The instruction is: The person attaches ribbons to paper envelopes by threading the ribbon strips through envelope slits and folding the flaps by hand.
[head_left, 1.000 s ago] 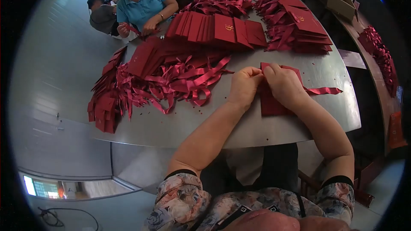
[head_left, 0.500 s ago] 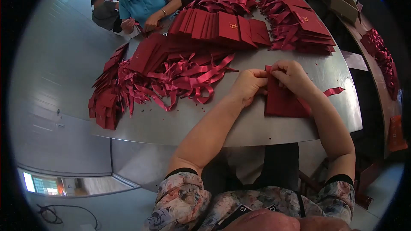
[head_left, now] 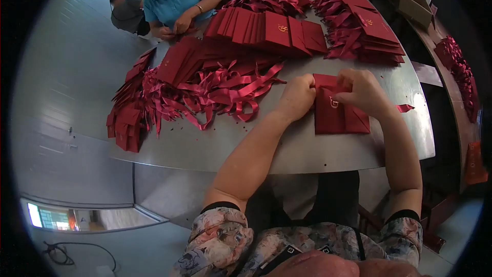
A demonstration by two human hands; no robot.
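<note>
A flat dark-red paper gift bag [head_left: 335, 120] with a gold emblem lies on the metal table before me. My left hand [head_left: 299, 96] is closed on the bag's upper left edge, its fingertips partly hidden. At the upper right, my right hand [head_left: 363, 91] has curled fingers gripping the top edge, with the thumb over the front near the emblem. A red ribbon end [head_left: 405, 108] sticks out to the right, beyond my right wrist.
Loose ribbons [head_left: 220, 92] spread left of my hands, beside a row of red bags [head_left: 246, 28]. More bags [head_left: 379, 33] are stacked at the far right. Across the table [head_left: 287, 151], a person in a blue shirt [head_left: 177, 0] handles something small. A cardboard box [head_left: 407, 2] stands on a side bench.
The bag now shows its gold emblem and folded side. My left hand has moved up along its edge, and my right hand has shifted right. The co-worker's hands have come closer together.
</note>
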